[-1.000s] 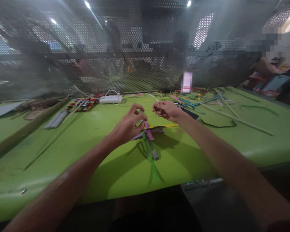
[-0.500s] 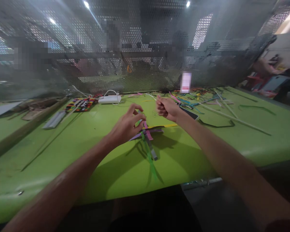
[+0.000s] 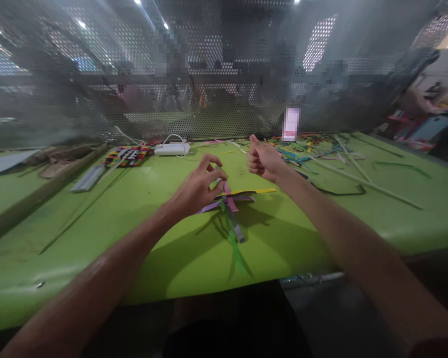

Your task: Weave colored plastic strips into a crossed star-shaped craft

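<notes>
Drawing the right hand [image 3: 266,161] slightly away since half a second ago, lifting its thumb; clenching it, leaving unclear whether holding anything. Pinching the coloured strips [image 3: 232,203] over the green table [image 3: 142,194] with the left hand [image 3: 197,188], pointing the grey strip [image 3: 237,229] lengthwise bodyward, slanting right, the yellow strip [image 3: 265,190] rightward.

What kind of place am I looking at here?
Probably a craft workshop or shared workbench: coloured strips lie crossed on a green-topped table, a multicoloured checkered piece sits further back, and a perforated screen stands behind.
</notes>
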A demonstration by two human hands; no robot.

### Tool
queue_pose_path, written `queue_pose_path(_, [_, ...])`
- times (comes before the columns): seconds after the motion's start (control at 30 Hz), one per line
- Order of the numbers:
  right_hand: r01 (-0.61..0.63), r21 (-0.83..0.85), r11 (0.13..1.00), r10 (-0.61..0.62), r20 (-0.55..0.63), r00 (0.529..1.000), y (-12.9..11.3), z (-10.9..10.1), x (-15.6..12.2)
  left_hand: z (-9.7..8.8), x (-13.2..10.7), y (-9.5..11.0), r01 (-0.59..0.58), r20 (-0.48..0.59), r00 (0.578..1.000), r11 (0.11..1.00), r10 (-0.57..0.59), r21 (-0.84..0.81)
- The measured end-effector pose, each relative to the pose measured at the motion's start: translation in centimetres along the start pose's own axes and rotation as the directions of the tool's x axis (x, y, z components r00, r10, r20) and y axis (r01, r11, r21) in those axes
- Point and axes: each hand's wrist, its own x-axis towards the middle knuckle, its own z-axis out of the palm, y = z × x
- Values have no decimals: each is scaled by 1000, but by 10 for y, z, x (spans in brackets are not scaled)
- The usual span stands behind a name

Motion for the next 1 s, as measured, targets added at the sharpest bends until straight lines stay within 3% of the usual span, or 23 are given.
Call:
queue_pose_path(0.27, [-2,-27,1000,1,-20,1000,0,-10,2,2,0,-12,34,-27,999,999,-34,0])
queue_pose_path(0.43, [-63,21,998,64,-78,995,-4,-12,2,-8,-7,-61,190,-39,981,981,-189,27])
queue_pose_path(0.53, [-99,26,995,102,-183,978,-5,-14,6,-17,-16,-97,378,-97,924,922,-370,81])
queue_pose_path(0.63, [-87,9,996,87,-211,974,-3,-16,10,-24,-24,-119,498,-115,866,860,-487,108])
queue_pose_path(0.83, [64,-76,995,-77,-196,977,1,-19,13,-32,-27,-126,566,-112,824,818,-556,99])
queue_pose_path(1.0, [159,-132,978,-186,-224,957,6,-20,13,-34,-28,-130,558,-108,829,823,-548,107])
